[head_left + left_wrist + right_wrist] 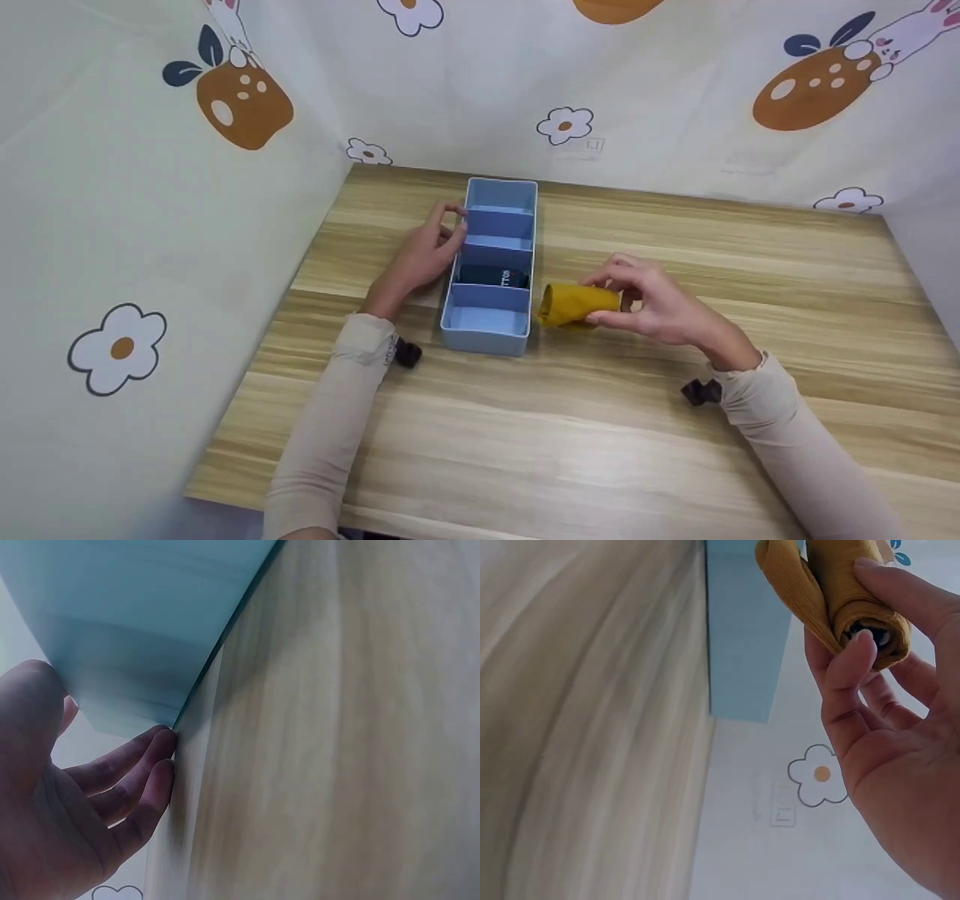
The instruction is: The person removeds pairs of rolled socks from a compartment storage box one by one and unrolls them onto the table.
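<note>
My right hand (660, 304) holds a rolled mustard-yellow sock (574, 304) just right of a light blue divided box (487, 343). In the right wrist view, the thumb and fingers grip the end of the roll (847, 585), where a dark and white inside shows. My left hand (420, 259) rests against the box's left side with relaxed fingers, thumb and index finger at the rim. From the left wrist, its fingertips (161, 739) show at the wall's lower edge. One compartment contains a dark roll (491, 276) with white lettering; the other compartments have nothing in them.
The box stands lengthwise on a wood-grain table (585, 435). Pale printed sheets (480, 90) with flowers and fruit rise behind the table and along its sides. Small black devices (407, 352) sit at both wrists.
</note>
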A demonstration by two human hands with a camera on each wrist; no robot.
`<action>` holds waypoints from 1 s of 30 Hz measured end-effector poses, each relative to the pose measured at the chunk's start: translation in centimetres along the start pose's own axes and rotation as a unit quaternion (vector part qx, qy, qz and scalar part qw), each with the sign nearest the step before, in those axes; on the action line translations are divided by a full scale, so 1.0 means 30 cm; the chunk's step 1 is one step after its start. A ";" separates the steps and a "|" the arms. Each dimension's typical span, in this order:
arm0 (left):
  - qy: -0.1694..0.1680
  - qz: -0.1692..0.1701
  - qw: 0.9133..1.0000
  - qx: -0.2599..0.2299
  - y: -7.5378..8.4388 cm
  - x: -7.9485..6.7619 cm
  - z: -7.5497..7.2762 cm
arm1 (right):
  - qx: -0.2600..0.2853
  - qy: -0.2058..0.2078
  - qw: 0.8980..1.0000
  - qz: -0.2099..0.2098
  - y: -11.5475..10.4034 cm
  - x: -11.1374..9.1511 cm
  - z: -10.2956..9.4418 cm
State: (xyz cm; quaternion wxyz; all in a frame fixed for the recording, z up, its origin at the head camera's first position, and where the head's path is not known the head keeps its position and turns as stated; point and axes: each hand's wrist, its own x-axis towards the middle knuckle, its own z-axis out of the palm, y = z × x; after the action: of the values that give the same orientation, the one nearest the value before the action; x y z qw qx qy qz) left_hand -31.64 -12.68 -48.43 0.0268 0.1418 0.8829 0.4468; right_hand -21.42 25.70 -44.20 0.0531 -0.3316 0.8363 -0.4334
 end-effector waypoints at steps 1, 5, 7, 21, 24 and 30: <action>0.000 -0.001 1.000 0.000 0.001 0.000 -0.001 | 0.000 -0.007 1.000 0.005 0.008 -0.008 0.000; -0.003 -0.003 1.000 -0.003 0.005 -0.001 -0.003 | -0.016 -0.032 0.999 0.025 0.039 -0.035 0.003; -0.003 0.000 1.000 0.000 0.004 0.000 -0.002 | -0.029 -0.040 0.998 0.034 0.054 -0.044 0.006; 0.020 0.023 0.999 0.028 0.024 0.012 -0.006 | -0.061 -0.060 0.994 0.066 0.097 -0.056 0.000; 0.040 0.039 0.996 0.067 0.047 0.006 -0.014 | -0.070 -0.063 0.994 0.062 0.100 -0.055 -0.002; 0.055 0.066 0.986 0.140 0.136 -0.022 -0.017 | -0.081 -0.068 0.993 0.050 0.100 -0.059 -0.015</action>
State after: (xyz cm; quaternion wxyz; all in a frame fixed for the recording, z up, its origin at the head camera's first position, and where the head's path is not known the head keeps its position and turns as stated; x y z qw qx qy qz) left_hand -30.17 -10.97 -44.94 -0.0721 0.1775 0.9256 0.3265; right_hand -21.74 28.29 -46.57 0.1048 -0.3211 0.8788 -0.3370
